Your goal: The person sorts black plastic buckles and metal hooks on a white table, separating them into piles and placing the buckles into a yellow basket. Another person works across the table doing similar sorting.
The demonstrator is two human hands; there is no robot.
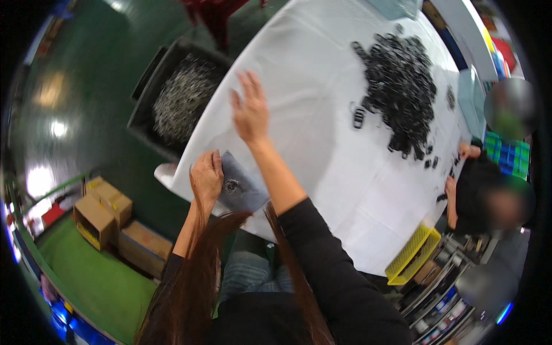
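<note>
A greyish see-through plastic bag (246, 188) lies at the table's near-left edge, with a small dark ring-like cluster showing on it. My left hand (207, 176) is closed at the bag's left edge, its fingertips pressed together there. Over the white-covered table (322, 115), beyond the bag, my right hand (251, 110) is raised with spread fingers and holds nothing. A large pile of small black frame-like plastic parts (399, 86) spreads across the far right of the table. One loose black part (359, 118) lies just left of the pile.
A black bin (144, 123) heaped with thin pale scraps stands left of the table. Cardboard boxes (144, 247) sit at lower left by a green surface (80, 287). A yellow basket (411, 259) stands at the right edge, near a co-worker's hands (451, 187).
</note>
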